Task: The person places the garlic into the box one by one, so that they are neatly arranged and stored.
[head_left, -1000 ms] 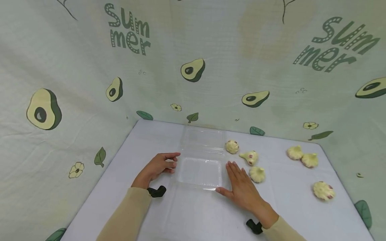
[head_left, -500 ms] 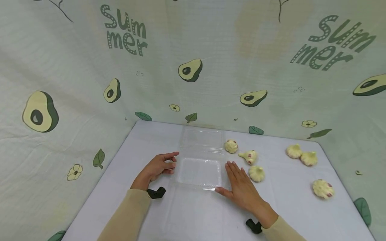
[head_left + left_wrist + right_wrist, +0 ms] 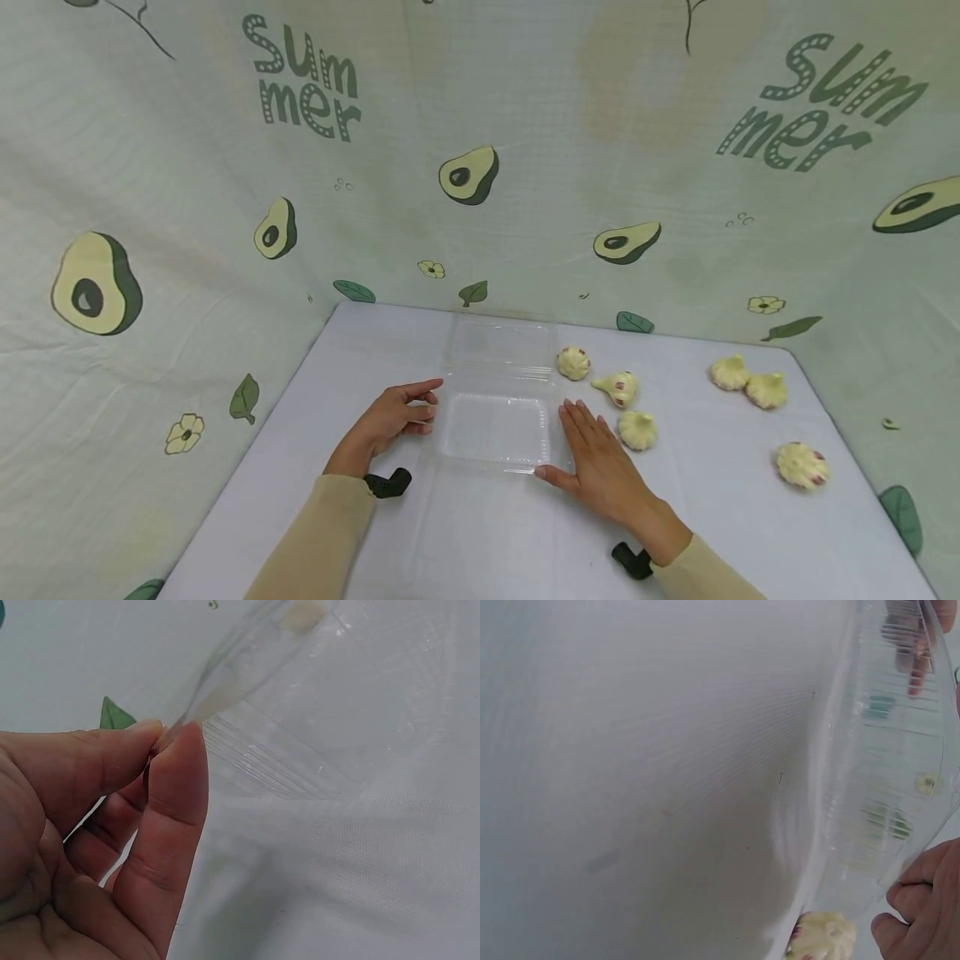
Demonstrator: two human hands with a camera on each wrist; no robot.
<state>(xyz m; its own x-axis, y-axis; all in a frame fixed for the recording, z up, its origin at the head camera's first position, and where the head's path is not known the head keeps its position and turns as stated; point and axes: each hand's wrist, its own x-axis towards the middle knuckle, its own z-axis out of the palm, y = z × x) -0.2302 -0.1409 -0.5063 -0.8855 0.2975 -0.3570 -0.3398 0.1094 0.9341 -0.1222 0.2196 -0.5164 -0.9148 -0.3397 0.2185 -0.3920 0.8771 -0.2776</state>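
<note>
A clear plastic clamshell container [image 3: 495, 429] lies on the white table, its lid [image 3: 501, 342] folded back away from me. At its left side, my left hand [image 3: 393, 417] pinches the rim between thumb and fingertip, as the left wrist view shows at the plastic edge [image 3: 196, 701]. Along the opposite side rests my right hand [image 3: 600, 467], fingers straight and thumb spread toward the near right corner. Just beyond that hand lie three garlic bulbs: one [image 3: 573, 363] beside the lid, one [image 3: 617, 388] on its side, and one [image 3: 637, 431] near the fingers.
Farther right, two more garlic bulbs sit together, one [image 3: 729, 372] slightly behind the other [image 3: 766, 390]. A single bulb [image 3: 802, 465] lies nearer the table's right edge. Cloth printed with avocados [image 3: 468, 176] hangs behind and at both sides of the table [image 3: 480, 533].
The head view has shifted slightly. Both hands, the container and the garlic bulbs keep their places.
</note>
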